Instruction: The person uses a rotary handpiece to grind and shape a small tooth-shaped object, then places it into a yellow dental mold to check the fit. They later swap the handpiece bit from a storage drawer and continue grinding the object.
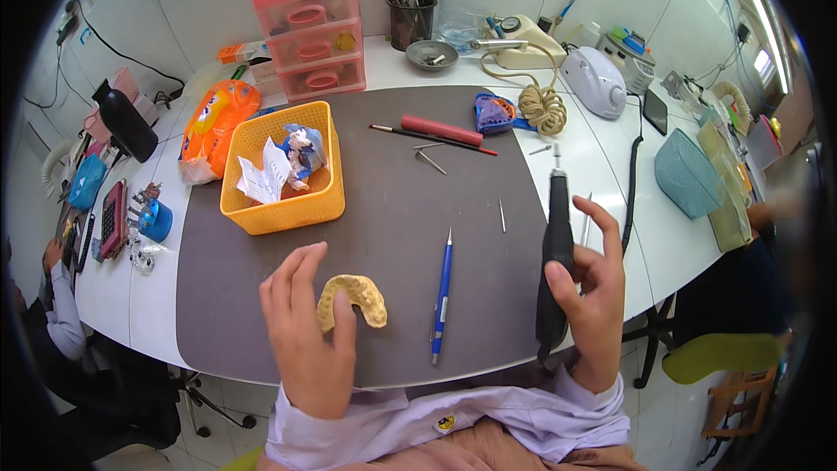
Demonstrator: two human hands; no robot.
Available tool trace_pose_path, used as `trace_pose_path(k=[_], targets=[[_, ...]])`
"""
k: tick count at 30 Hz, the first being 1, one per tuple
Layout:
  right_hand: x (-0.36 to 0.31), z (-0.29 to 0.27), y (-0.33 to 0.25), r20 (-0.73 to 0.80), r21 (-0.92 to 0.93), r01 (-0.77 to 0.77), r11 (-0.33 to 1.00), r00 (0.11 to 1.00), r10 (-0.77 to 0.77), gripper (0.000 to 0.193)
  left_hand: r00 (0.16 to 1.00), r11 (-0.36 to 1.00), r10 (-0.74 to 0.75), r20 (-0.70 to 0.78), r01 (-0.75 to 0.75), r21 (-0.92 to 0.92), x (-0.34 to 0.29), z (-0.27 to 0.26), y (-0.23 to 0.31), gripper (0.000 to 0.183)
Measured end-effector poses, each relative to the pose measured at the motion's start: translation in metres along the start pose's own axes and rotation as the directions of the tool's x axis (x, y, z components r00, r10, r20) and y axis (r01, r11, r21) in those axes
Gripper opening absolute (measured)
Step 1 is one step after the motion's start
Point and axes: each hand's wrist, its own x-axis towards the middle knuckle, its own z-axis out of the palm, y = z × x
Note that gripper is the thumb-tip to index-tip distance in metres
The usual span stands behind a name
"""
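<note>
A pale yellow plaster dental cast (364, 293), shaped like a horseshoe arch, lies on the grey mat. My left hand (307, 331) is over its left side, fingers stretched and spread, with the thumb across the inner curve of the cast. On the right, my right hand (595, 296) has its thumb on a black rotary handpiece (555, 235) with a metal tip pointing away from me. The index finger is raised off it; the other fingers curl beside and partly behind it. Between my hands a blue mechanical pencil (443, 296) rests on the mat.
A yellow basket (283, 215) with crumpled paper stands at the mat's left. Behind are a pink drawer unit (314, 50), a tool cup (412, 24) and a white machine (595, 81). A thin metal bur (502, 215), red stick (442, 130) and brush (433, 139) lie on the mat.
</note>
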Motion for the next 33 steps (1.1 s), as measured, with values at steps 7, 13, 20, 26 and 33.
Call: trace_pose_path(k=[7,13,20,26,33], targets=[[-0.034,0.018,-0.007,0.01,0.129,0.201,0.971,0.979,-0.204,0.045,0.917,0.486,0.133,0.376,0.271,-0.831,-0.006,0.045,0.085,0.038],[-0.012,-0.004,-0.009,0.177,0.39,0.072,0.918,0.972,-0.152,0.055,0.52,0.035,0.409,0.75,0.813,-0.582,-0.002,0.063,0.068,0.033],[-0.015,-0.001,-0.004,0.084,0.424,0.086,0.902,0.987,-0.134,0.043,0.909,0.807,0.236,0.345,0.015,-0.591,-0.002,0.07,0.081,0.037],[0.002,-0.002,-0.017,-0.241,0.453,0.213,0.865,0.964,-0.111,0.049,0.838,0.724,0.212,0.503,0.21,-0.656,0.001,0.065,0.085,0.035],[0.069,-0.05,-0.013,-0.16,0.398,0.254,0.881,0.965,-0.206,0.034,0.779,0.645,0.192,0.597,0.358,-0.675,-0.003,0.063,0.076,0.033]])
